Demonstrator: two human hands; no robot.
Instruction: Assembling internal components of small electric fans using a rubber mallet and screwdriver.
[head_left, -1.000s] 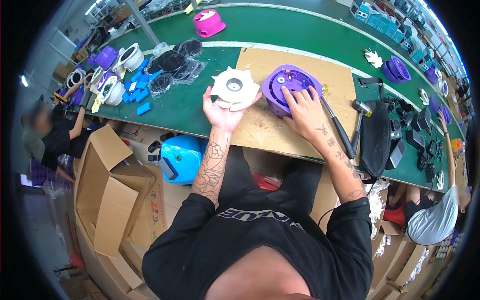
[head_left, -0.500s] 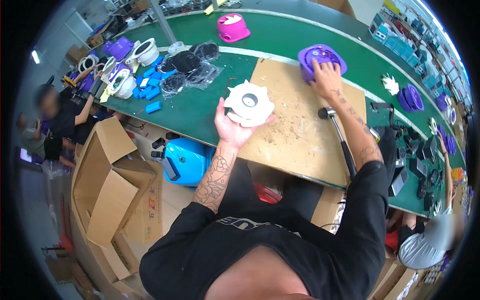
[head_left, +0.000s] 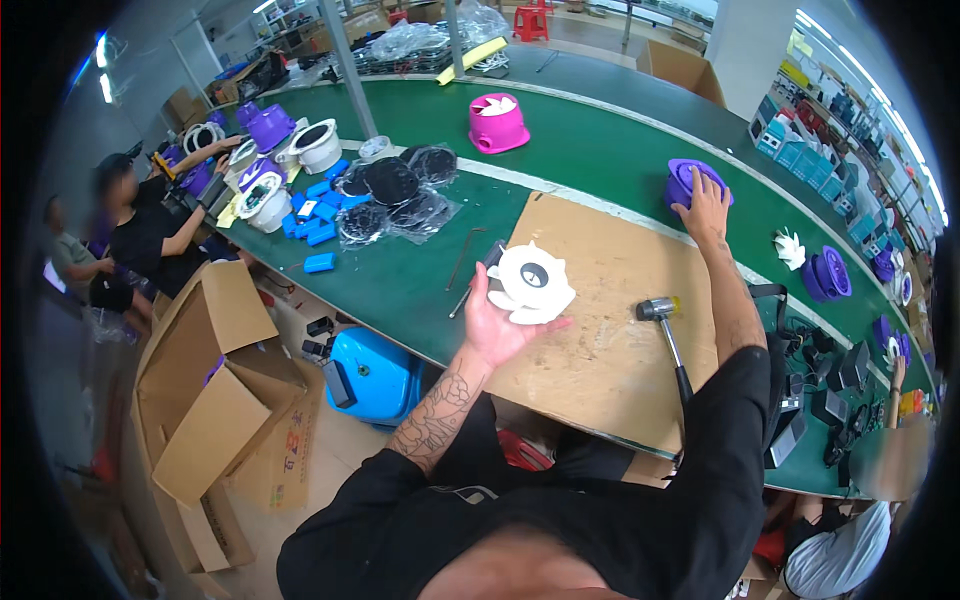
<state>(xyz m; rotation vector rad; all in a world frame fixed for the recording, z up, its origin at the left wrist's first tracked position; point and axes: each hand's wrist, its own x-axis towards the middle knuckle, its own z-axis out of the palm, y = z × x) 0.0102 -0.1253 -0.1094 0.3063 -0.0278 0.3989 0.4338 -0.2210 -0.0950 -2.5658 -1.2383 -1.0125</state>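
On the palm of my left hand (head_left: 495, 330) rests a white fan wheel (head_left: 516, 268) with a dark ring at its hub, and the fingers lie partly under it. My right hand (head_left: 708, 212) reaches out to a purple plastic housing (head_left: 680, 180) on the green belt; its fingers curl over the rim. A mallet (head_left: 657, 309) with a dark handle lies on the cardboard sheet (head_left: 610, 260) between my arms. Beside the sheet, left of the fan wheel, is a thin L-shaped hex key (head_left: 466, 255).
Black round parts in clear film (head_left: 392, 180) and blue blocks (head_left: 318, 212) lie to the left. A pink housing (head_left: 498, 125) stands on the belt. At right are another white fan wheel (head_left: 789, 250) and purple housings (head_left: 826, 273). Co-workers sit at both sides; an open carton (head_left: 210, 400) stands at lower left.
My right hand and the purple housing have moved farther out, off the cardboard's edge onto the belt. My left hand still carries the fan wheel. The view has tilted up.
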